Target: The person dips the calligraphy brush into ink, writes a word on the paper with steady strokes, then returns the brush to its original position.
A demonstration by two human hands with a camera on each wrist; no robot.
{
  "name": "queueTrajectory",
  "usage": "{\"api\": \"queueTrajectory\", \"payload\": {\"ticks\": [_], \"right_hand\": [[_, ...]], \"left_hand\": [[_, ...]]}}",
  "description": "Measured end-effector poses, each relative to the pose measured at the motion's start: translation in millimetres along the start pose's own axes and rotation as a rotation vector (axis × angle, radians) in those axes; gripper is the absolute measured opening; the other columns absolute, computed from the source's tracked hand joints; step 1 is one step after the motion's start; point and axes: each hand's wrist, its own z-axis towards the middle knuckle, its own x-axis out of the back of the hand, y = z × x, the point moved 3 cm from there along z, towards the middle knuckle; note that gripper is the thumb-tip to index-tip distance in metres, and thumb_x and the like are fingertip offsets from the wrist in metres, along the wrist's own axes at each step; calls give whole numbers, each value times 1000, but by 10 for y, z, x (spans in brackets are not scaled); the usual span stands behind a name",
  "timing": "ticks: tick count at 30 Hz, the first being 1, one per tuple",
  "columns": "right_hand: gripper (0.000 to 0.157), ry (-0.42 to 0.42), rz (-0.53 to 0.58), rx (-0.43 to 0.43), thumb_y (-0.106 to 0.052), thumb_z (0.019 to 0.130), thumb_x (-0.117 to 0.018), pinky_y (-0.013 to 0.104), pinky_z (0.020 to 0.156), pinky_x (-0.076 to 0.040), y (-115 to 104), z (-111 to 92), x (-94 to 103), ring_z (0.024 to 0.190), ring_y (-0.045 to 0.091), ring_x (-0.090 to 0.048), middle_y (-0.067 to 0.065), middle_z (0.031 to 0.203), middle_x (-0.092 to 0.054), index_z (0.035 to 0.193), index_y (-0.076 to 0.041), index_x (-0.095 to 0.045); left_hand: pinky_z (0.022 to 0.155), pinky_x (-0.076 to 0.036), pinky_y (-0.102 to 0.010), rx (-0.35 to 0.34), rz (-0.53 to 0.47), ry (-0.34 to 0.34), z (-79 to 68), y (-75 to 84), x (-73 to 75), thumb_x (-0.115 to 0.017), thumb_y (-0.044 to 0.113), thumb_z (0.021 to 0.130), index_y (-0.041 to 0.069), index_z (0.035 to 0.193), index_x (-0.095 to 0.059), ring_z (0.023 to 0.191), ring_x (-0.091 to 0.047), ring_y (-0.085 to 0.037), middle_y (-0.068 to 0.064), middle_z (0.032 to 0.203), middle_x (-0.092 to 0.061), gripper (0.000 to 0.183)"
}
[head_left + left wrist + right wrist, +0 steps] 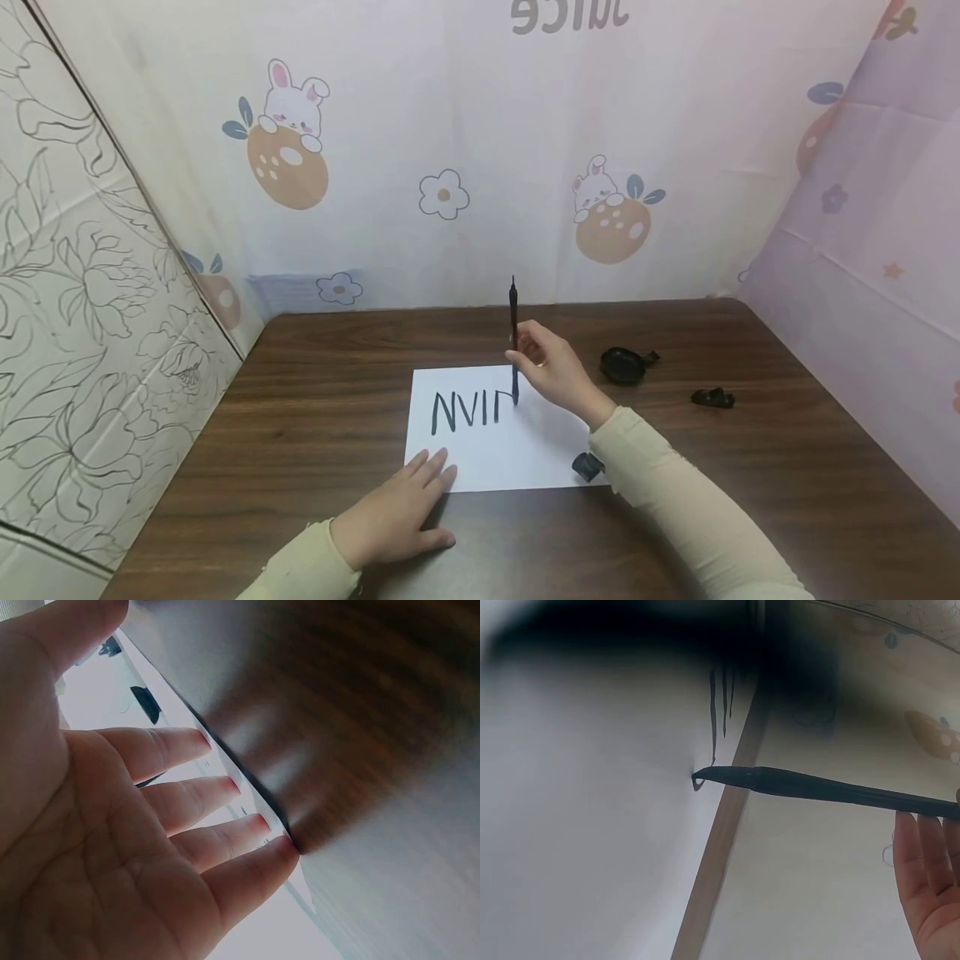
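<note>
My right hand (pixel 551 362) pinches a dark writing brush (pixel 513 312) by its handle and holds it upright. In the right wrist view the brush's bent black tip (pixel 709 774) touches the paper at the end of a short stroke. The white paper (pixel 517 467) bears black brush-drawn letters (pixel 465 412) reading NVI, with a further stroke and a curved top line beside them. My left hand (pixel 397 508) lies flat with spread fingers, its fingertips on the lower left edge of the sheet. Seen from the left wrist, those fingers (pixel 180 799) are extended.
A small black dish (pixel 622 365) with a short handle stands on the brown wooden table (pixel 322 375), right of the paper. Further right lies a small dark irregular piece (pixel 712 398). A black object (pixel 587 467) overlaps the paper's lower right corner beside the sleeve. A printed curtain (pixel 480 250) hangs behind.
</note>
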Motion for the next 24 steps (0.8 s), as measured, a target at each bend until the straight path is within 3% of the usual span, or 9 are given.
{"api": "queueTrajectory", "payload": {"ticks": [24], "right_hand": [[25, -25, 33, 56, -12, 92, -67, 27, 73, -56, -152, -54, -130, 85, 13, -62, 2, 93, -65, 114, -12, -58]], "left_hand": [[114, -35, -54, 6, -4, -3, 1, 10, 13, -66, 53, 87, 8, 148, -42, 144, -33, -41, -16, 158, -34, 80]]}}
